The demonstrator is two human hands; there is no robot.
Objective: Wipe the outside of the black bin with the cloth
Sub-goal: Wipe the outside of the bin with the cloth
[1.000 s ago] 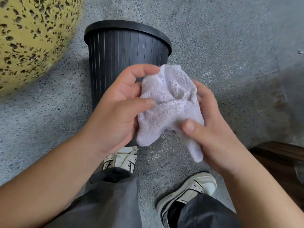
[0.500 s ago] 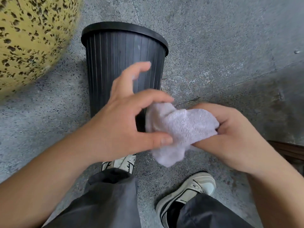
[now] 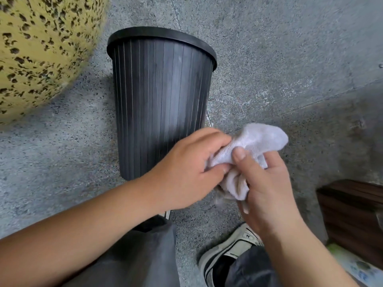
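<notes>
Bare floor right of bin; yellow speckled object crowds its left.

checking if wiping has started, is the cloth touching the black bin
Cannot tell. In the head view the cloth, gripped by both hands, sits right of the black bin; depth there is unclear.

The black bin looks like ribbed plastic with a dull sheen and pale dusty streaks. The cloth is soft, nubby terry, matt and pale. The floor is rough speckled grey stone or concrete. A dark box at right shows matt wood grain.
</notes>
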